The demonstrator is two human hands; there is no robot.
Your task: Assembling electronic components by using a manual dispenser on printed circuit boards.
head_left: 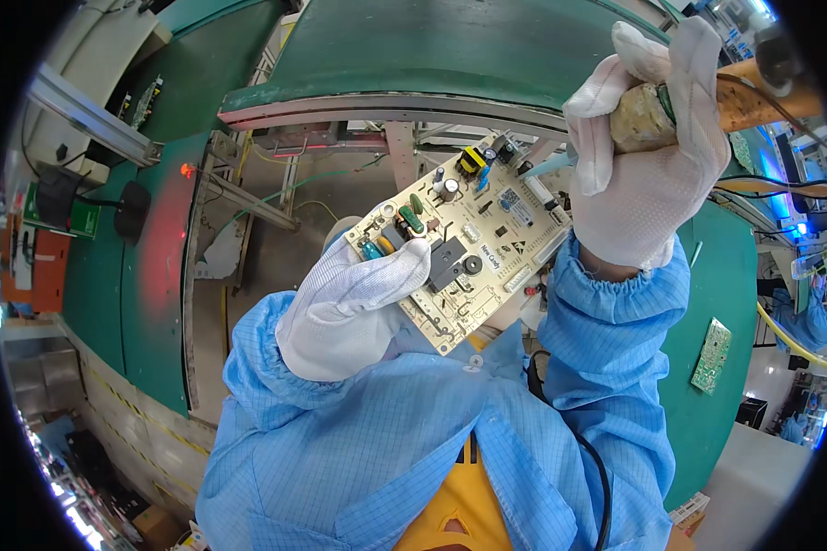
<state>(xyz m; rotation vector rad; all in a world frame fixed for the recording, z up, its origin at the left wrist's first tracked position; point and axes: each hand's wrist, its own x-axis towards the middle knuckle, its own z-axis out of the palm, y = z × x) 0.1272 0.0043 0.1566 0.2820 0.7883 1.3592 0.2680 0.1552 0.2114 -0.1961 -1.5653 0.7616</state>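
The left hand (349, 308), in a white glove, is closed on the circuit board (469, 241): the thumb lies over the top face near the lower left edge and the other fingers are hidden under it. The right hand (648, 151), also gloved, is closed tightly around the wrapped handle of a tool (753, 96), just above the right end of the board. A thin pale tip (549, 165) comes out below this fist and points at the upper right corner of the board; I cannot tell if it touches.

Behind the board is a green table (450, 50) with a curved metal edge, and under it a grey floor with metal frame parts and wires. Left of the board, well apart, a small red light (186, 170) shines on another green surface. Right of the board and lower, a small green board (711, 354) lies alone on a green table. Far right, another person in a blue coat (804, 321) is seen, blurred.

The circuit board is held in the air, tilted, above the blue sleeves (616, 349), between the two hands. A black cable (593, 459) runs down below it.
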